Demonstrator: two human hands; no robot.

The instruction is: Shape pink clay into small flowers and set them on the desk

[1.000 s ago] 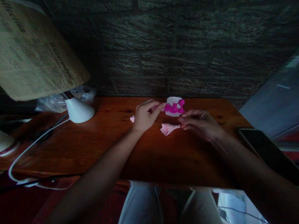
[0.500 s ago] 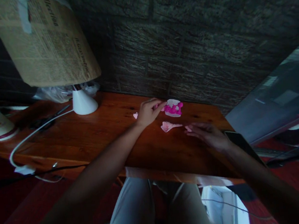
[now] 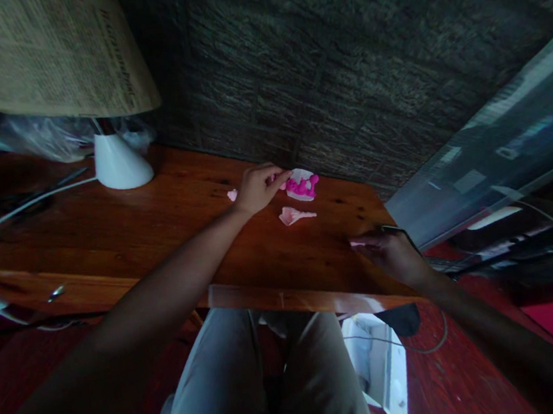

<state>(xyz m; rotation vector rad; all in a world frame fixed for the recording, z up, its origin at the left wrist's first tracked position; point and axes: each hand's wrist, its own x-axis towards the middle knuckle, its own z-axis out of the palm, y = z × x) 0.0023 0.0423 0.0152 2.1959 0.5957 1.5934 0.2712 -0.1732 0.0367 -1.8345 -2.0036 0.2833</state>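
My left hand point(image 3: 258, 190) rests near the back of the wooden desk. Its thumb and forefinger are closed around a pink lump point(image 3: 271, 179), which is partly hidden. Touching or just beside those fingertips is a bright magenta, knobbly clay-like mass point(image 3: 304, 186) on a whitish sheet point(image 3: 301, 173). A pale pink piece point(image 3: 290, 216) with a wide end and a thin tail lies in front of it. One small pink bit point(image 3: 232, 195) sits left of the left wrist. Farther right, my right hand point(image 3: 387, 252), dark and blurred, pinches a small pale pink piece point(image 3: 358, 244).
A lamp with a white base point(image 3: 121, 162) and newsprint shade point(image 3: 50, 53) stands at the left, its white cable point(image 3: 25, 209) crossing the desk point(image 3: 176, 212). A dark brick wall point(image 3: 262, 88) rises behind. A phone-like dark object point(image 3: 400, 232) lies partly under my right hand.
My right hand has drawn back from the tailed pink piece, toward the desk's right front, with a small pale pink piece. My left hand stays by the magenta mass. The view has shifted right.
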